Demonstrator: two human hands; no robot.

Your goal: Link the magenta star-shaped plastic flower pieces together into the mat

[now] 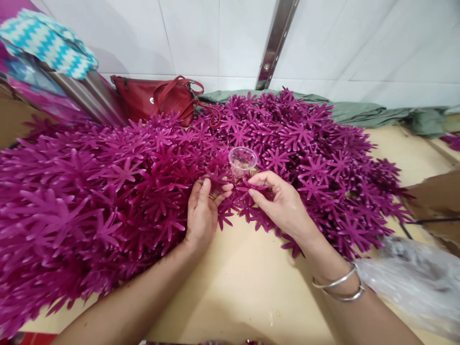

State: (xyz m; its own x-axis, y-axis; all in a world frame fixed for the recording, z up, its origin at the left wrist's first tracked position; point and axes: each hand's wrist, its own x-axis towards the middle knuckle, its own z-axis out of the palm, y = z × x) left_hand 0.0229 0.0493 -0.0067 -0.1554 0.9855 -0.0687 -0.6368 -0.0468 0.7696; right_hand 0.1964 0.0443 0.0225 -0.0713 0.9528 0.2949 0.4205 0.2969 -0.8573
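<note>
A large mass of purple star-shaped artificial flower pieces (154, 167) with finger-like petals lies on the table, heaped left and right. At the middle front of it, my left hand (205, 206) is closed loosely, thumb and fingers around a purple flower piece (216, 179). Just across from it, my right hand (278, 201) pinches another purple piece (258, 187) between thumb and fingertips. Behind both hands, among the flowers, stands a small clear plastic cup (243, 160). What is inside the cup is hard to make out.
A red handbag (138, 98) with a strap leans by the white wall (215, 38). A blue-and-white zigzag cloth (48, 43) hangs over metal at the upper left. Green fabric (381, 112) runs along the back. Clear plastic wrap (413, 278) and cardboard (436, 206) lie at the right.
</note>
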